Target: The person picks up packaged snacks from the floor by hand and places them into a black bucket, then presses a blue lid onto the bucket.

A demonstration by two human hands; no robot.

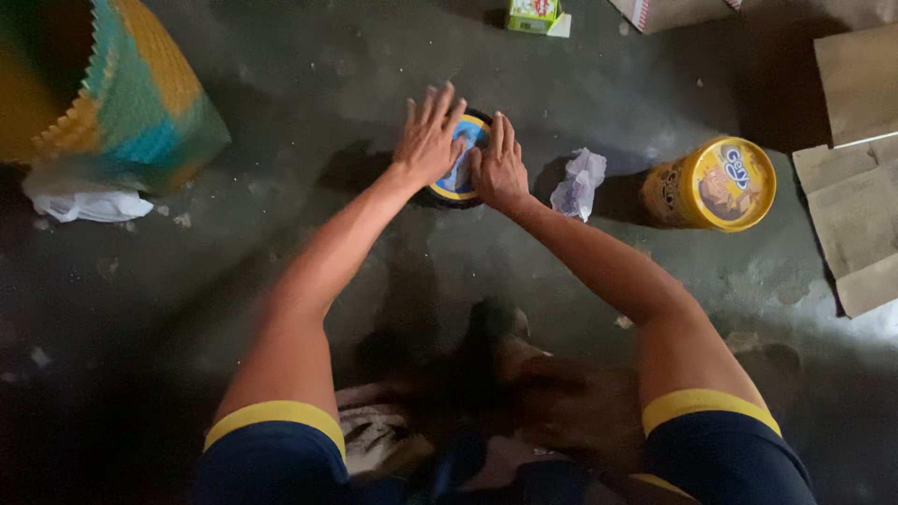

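Your left hand (428, 140) lies flat with fingers spread on the lid of a round tin (463, 159), grip released. Your right hand (499, 168) presses the same lid, fingers straight, grasping nothing. The tin stands on the dark floor (327, 84). Just right lies crumpled paper (579, 182), then a yellow tin (713, 184); a woven basket (122, 93) sits far left.
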